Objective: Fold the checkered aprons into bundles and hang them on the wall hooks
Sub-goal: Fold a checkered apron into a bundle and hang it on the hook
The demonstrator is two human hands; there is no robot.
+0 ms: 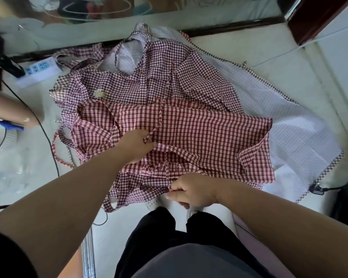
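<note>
Floor: pale glossy tiled floor, seen from above, with a dark-framed mirror panel leaning along its far edge.
Aprons: three lie spread in one overlapping heap in the middle of the floor, none of them bundled yet.
Top apron: a red-and-white checkered cloth apron lies nearest the person and roughly flat. That probably lets its loose ties be gathered before folding.
Middle apron: a purple-and-white small-check apron with a small white daisy patch lies crumpled under it and further away.
Bottom apron: a pale white apron edged in dark checkered trim fans out to the right beneath both.
Left hand: fingers curled, pinching the end of a narrow checkered tie that runs up the middle of the red apron. The hand rests on the cloth.
Right hand: thumb and curled fingers pinch another thin tie at the apron's near hem, just above the person's black trousers.
Reason for grip: each hand appears to control one tie, so the straps can be tucked inside the fold, not left trailing.
Hooks: no wall hooks are in view.
Nearby: a white power strip and a black cable lie to the left, close to the heap.
</note>
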